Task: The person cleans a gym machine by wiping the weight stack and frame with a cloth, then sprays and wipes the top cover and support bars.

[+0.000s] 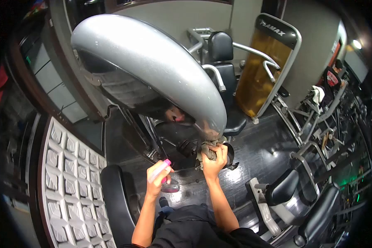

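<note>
My left hand (155,180) is closed around a spray bottle (169,187) with a pink and white trigger head and a dark-looking clear body. In my right hand (215,162) is a bunched, grey-green cloth (206,152). The cloth touches the lower end of a large curved silver casing (153,58) on a gym machine. A dark glossy panel (132,93) fills the inner side of this casing. My left hand stays lower and to the left, apart from the machine's casing.
Behind the casing stands another machine with a black padded seat (221,46) and an amber weight-stack cover (256,66). A black bench pad (118,198) and a textured white wall panel (70,177) lie left. More machines (283,188) and a person (332,76) are right.
</note>
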The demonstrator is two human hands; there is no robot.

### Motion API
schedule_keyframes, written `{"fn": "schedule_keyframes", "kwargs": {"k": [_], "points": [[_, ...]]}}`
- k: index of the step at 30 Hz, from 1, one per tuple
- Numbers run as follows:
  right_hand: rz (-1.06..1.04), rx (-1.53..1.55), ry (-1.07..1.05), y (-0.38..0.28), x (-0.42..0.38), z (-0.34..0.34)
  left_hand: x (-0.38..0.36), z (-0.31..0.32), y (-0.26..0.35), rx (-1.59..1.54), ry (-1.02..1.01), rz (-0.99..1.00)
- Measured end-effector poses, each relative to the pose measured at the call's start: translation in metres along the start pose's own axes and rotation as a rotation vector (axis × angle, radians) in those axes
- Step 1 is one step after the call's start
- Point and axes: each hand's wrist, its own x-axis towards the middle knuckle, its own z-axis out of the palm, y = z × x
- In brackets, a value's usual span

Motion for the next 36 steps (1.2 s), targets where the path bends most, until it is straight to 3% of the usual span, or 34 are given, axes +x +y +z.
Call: {"fn": "schedule_keyframes", "kwargs": {"k": [7, 11, 14, 19, 24, 29, 32, 36], "points": [[-0.337, -0.034, 0.244, -0.084, 0.039, 0.014, 0.032, -0.040, 0.008, 0.082, -0.162, -0.091], [-0.313, -0.226, 0.257, -0.061, 0.019, 0.021, 0.047, -0.047, 0.021, 0.059, -0.259, -0.110], [-0.143, -0.348, 0.233, -0.015, -0.012, 0.033, 0.053, -0.052, 0.025, 0.096, -0.344, -0.134], [-0.064, -0.399, 0.245, -0.018, -0.019, 0.040, 0.061, -0.053, 0.035, 0.096, -0.529, -0.121], [-0.384, -0.362, 0.369, -0.075, 0.021, 0.059, 0.070, -0.053, 0.039, 0.081, -0.582, -0.120], [-0.240, -0.462, 0.368, -0.060, 0.004, 0.069, 0.088, -0.061, 0.053, 0.019, -0.587, -0.103], [0.004, -0.536, 0.238, -0.035, -0.022, 0.069, 0.097, -0.063, 0.062, 0.079, -0.633, 0.004], [-0.077, -0.485, 0.287, -0.026, -0.026, 0.059, 0.095, -0.062, 0.069, 0.095, -0.619, 0.052]]}}
